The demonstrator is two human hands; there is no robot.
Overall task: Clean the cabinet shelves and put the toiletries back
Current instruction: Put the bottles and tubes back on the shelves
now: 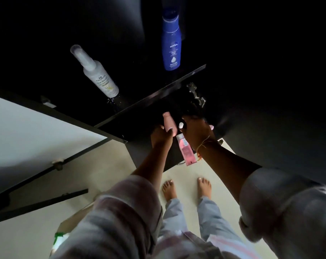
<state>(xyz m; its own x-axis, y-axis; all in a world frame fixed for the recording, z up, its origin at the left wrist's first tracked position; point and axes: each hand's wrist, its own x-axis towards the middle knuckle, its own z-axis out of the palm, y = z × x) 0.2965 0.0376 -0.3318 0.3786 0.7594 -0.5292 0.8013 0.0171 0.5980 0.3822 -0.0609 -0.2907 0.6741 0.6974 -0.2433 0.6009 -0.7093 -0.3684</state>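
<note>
A dark cabinet shelf [154,94] holds a white spray bottle of sunscreen [98,75] on its left and a blue lotion bottle [171,45] further back. Below its front edge, my left hand [161,136] grips a small pink bottle [169,123] upright at the lower shelf [132,128]. My right hand [197,131] is closed around a pink tube [186,150] with a white cap, the tube hanging down under my wrist. The inside of the lower shelf is too dark to see.
An open cabinet door [37,139] with a pale inner face stands at the left. A metal hinge [195,94] sits at the right side of the cabinet. A paper bag [68,232] lies on the pale floor beside my bare feet [186,187].
</note>
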